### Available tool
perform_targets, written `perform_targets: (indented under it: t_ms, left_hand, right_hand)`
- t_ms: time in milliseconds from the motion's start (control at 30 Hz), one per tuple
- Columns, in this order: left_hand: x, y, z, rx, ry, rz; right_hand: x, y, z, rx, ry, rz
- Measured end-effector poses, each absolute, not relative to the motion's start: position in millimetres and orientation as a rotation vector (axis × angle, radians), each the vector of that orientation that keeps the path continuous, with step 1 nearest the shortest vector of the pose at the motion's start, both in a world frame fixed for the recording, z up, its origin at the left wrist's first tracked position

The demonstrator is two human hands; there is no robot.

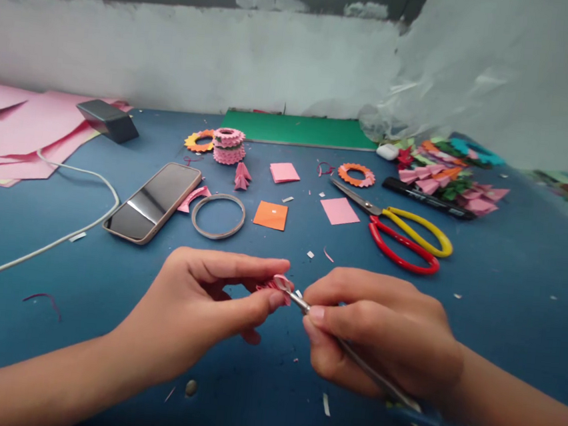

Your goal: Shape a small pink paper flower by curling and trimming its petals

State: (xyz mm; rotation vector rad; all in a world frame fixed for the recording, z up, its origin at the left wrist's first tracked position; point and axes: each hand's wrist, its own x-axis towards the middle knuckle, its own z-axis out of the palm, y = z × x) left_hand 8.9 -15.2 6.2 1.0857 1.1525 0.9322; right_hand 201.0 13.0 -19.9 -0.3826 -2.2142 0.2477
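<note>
Head view: your left fingers [275, 299] pinch small pink folded paper [283, 281] — likely to steady it — at the slim silver metal tool [299, 301] your right fingers [317, 315] grip.

- The counter [88, 288] is softly lit, its lower edge left dim.
- Glare is reflected in the phone [153, 202].
- A glint is caught by the metal tool [299, 301].
- The right edge is blurred.

My flat blue tabletop [80, 294] carries a dark-screened rect. phone [153, 202], metal scissors w/ red & yellow handles [373, 210], a thin grey ring [217, 236], & orange paper sq. [269, 218] nr it.
</note>
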Motion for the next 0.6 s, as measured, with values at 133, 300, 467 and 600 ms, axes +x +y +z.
perform_targets:
  t_ms: [133,300,467,600]
  left_hand:
    - [8.0,-14.3,4.6,1.065,1.135,0.933]
    - [6.3,-14.4,1.3,1.038,1.093,0.940]
    - [6.9,-14.5,-1.2,1.014,1.083,0.939]
    - [6.9,-14.1,-0.2,1.018,1.115,0.940]
  right_hand:
    - [201.8,13.4,-20.0,-0.400,-2.240,0.130]
    - [201.7,9.8,-17.6,-0.427,-2.279,0.062]
    - [203.1,7.6,-16.2,-0.408,-2.289,-0.025]
    - [203.7,8.5,-17.0,-0.404,-2.287,-0.012]
